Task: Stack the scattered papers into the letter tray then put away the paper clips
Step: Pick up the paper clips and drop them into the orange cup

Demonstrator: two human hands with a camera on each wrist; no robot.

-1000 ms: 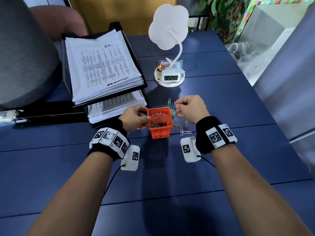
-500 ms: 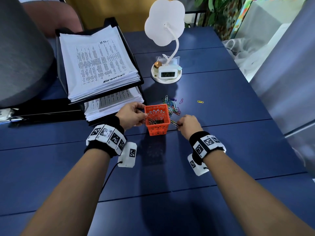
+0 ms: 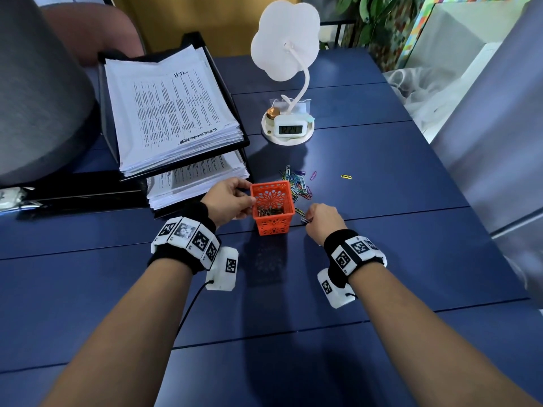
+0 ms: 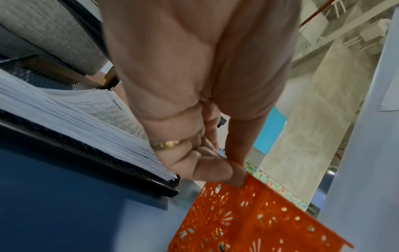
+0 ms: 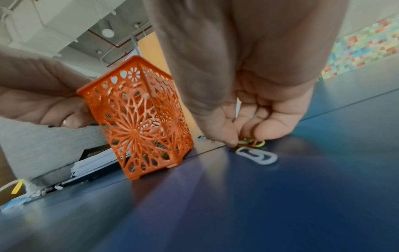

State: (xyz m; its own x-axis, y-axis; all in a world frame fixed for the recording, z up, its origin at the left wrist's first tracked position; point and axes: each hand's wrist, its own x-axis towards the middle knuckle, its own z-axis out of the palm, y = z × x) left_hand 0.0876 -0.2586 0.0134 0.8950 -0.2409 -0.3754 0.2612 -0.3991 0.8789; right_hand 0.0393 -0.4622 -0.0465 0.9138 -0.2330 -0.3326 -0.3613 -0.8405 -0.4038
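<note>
Clips [image 3: 296, 186] are the step in hand; papers [image 3: 173, 113] already sit stacked in the tray [image 3: 205, 51], left of and behind the basket [image 3: 273, 207].

Change from a second ago: right hand [image 3: 323, 223] has left the heap behind the basket and dropped to the table [image 3: 382, 245] just right of the basket. Head camera has also shifted, so a lone yellow clip [image 3: 346, 176] now shows well right of the heap.

Right hand now: thumb and fingertips [image 5: 265, 131] curled down, pinching a small tangle of yellow and orange clips [image 5: 251, 142] against the table. One white clip [image 5: 257, 156] lies flat just in front of that pinch, not held.

Left hand [image 3: 229, 201]: unchanged, thumb and fingers wrapped on the basket's left wall, steadying it. Basket upright on the table; a layer of clips visible in its bottom.

Reading: the sweep has moved from the main heap to strays beside the basket. Judged well along but not done. Main heap behind the basket, a purple clip [image 3: 313, 175] right of it, the yellow one further right, and the white one remain on the table.

Next likely: lift the pinched tangle over the rim and release. Risk: linked clips may drag a neighbour or shed one on the way up.
</note>
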